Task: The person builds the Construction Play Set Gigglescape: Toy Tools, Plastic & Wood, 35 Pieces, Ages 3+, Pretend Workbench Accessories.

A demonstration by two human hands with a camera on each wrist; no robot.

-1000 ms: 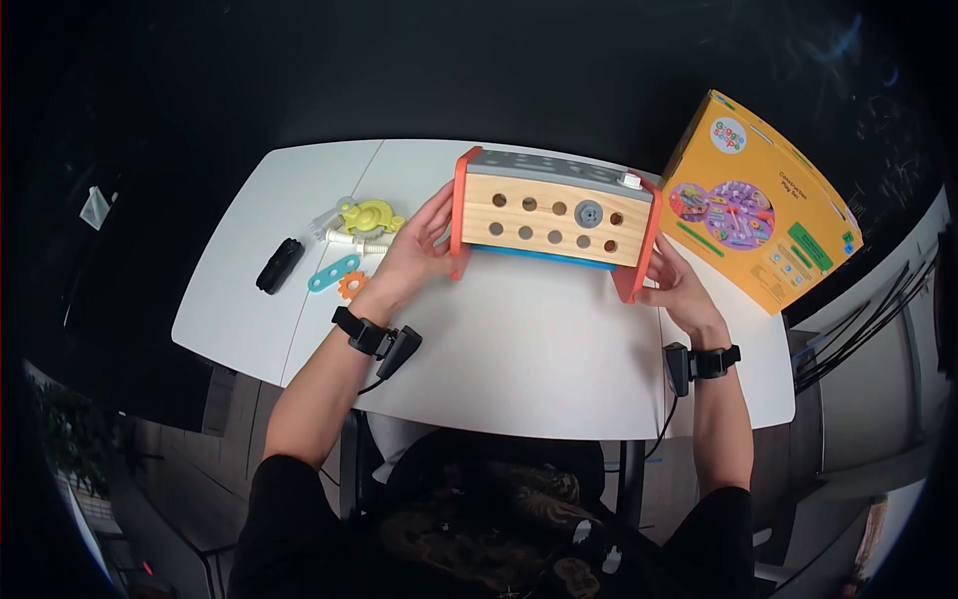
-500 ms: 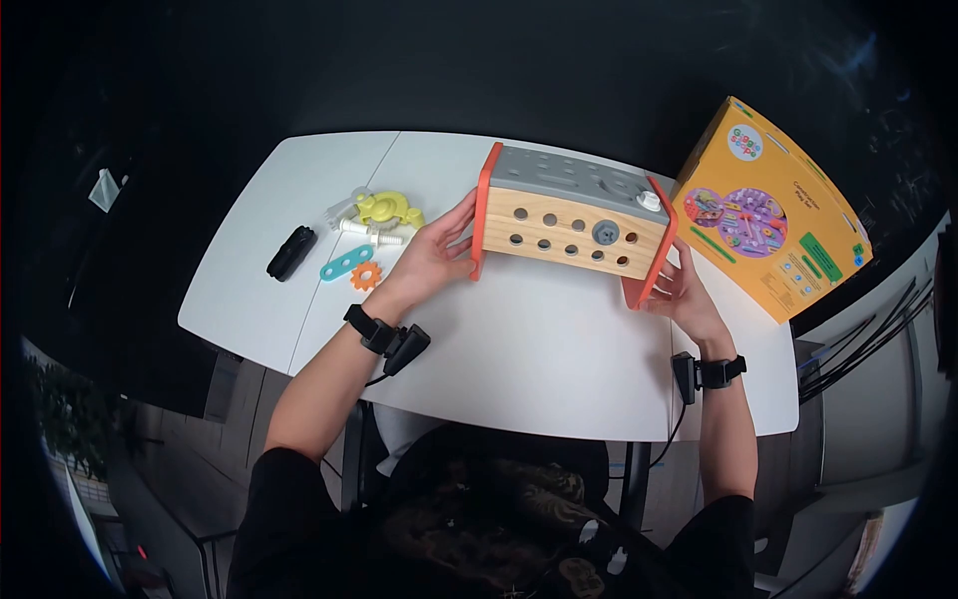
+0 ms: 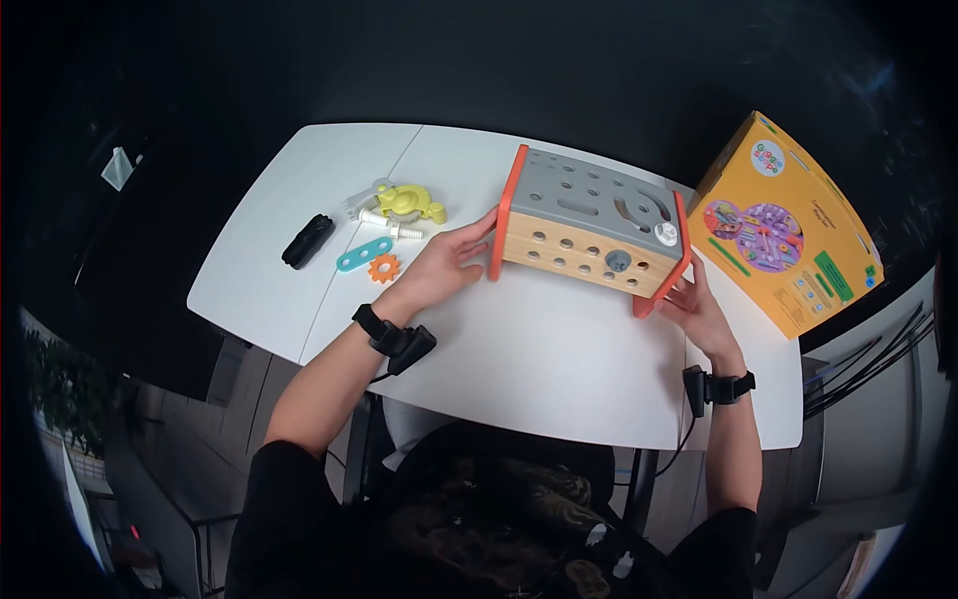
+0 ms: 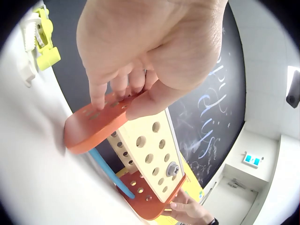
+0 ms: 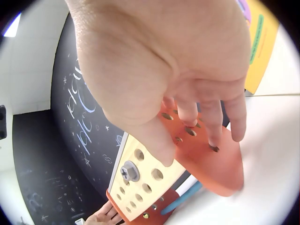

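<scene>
A toy workbench (image 3: 589,225) with a grey slotted top, a pale wooden front full of holes and orange-red side panels stands across the table, its panels' lower ends close to the tabletop. At its left end is my left hand (image 3: 446,265), fingers against the outer face of the left panel (image 4: 101,117) and thumb at its front edge. My right hand (image 3: 704,311) holds the right panel (image 5: 211,159) in the same way, its thumb by the front edge. A grey bolt head (image 3: 618,261) sits in the front, and a white knob (image 3: 666,234) on the top corner.
Left of the workbench lie a yellow-green toy part (image 3: 409,203), white bolts (image 3: 391,226), a teal strip with holes (image 3: 365,254), an orange gear (image 3: 384,268) and a black case (image 3: 308,242). A yellow box (image 3: 788,225) stands at the right, close to the workbench. Dark wall behind.
The workbench has tipped from showing mostly its wooden front and blue underside to showing its grey top, and sits lower. Both hands have stayed at its ends. The head view has shifted.
</scene>
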